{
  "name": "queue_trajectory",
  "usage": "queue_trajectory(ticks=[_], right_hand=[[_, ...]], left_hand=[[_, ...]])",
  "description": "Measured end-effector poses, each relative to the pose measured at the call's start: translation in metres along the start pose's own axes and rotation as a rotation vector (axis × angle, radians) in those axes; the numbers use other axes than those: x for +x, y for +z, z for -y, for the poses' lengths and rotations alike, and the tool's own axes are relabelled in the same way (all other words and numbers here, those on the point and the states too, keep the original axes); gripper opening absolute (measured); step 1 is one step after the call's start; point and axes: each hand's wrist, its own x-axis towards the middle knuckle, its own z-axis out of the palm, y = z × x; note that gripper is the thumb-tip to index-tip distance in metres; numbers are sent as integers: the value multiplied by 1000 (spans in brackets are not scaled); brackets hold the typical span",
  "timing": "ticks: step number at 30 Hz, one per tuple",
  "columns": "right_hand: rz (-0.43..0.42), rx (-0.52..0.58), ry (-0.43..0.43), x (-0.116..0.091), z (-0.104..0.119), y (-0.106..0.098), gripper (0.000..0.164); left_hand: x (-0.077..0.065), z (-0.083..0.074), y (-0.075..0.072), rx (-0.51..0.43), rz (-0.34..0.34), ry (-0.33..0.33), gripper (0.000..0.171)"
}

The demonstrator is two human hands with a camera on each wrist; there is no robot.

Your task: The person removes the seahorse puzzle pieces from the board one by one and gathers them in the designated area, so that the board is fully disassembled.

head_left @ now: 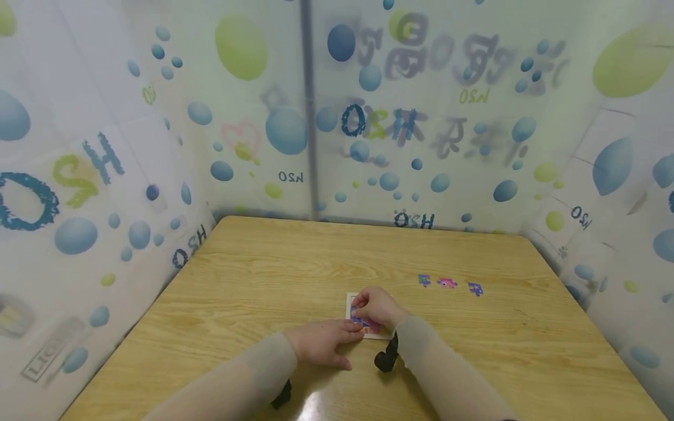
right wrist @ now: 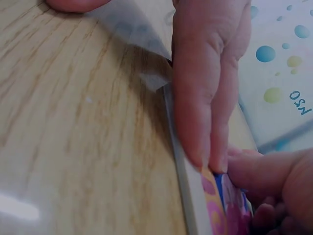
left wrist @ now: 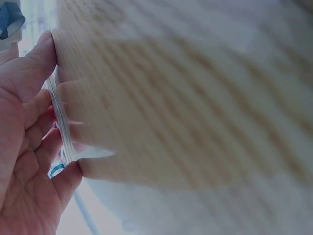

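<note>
A small jigsaw puzzle (head_left: 368,329) in a pale frame lies on the table, its picture in blue, purple and orange. My left hand (head_left: 322,342) rests at its near left, straight fingers pressing on the frame and picture. In the right wrist view, these left fingers (right wrist: 195,93) lie along the frame's edge (right wrist: 188,196). My right hand (head_left: 380,307) is over the puzzle, fingers curled, with thumb and forefinger pinching at a jigsaw piece mostly hidden beneath them. The right thumb (right wrist: 264,169) lies against the colourful pieces (right wrist: 232,205).
Three loose jigsaw pieces lie in a row to the right: a green and purple piece (head_left: 424,280), a pink piece (head_left: 447,283) and a purple piece (head_left: 475,289). The wooden table (head_left: 253,257) is enclosed by patterned curtains (head_left: 253,117). Black wrist mounts (head_left: 387,358) hang below both sleeves.
</note>
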Motion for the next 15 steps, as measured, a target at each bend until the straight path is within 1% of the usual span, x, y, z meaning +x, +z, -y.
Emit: queue_trajectory(ticks=[10,15], right_hand=[[-1,6,-29,4,-7,-2,12],[24,33,-24,4,-7,-4,16]], left_hand=[[0,-3,-2,-10,13,-22,69],[0,-5,-4,-32,30,-45,69]])
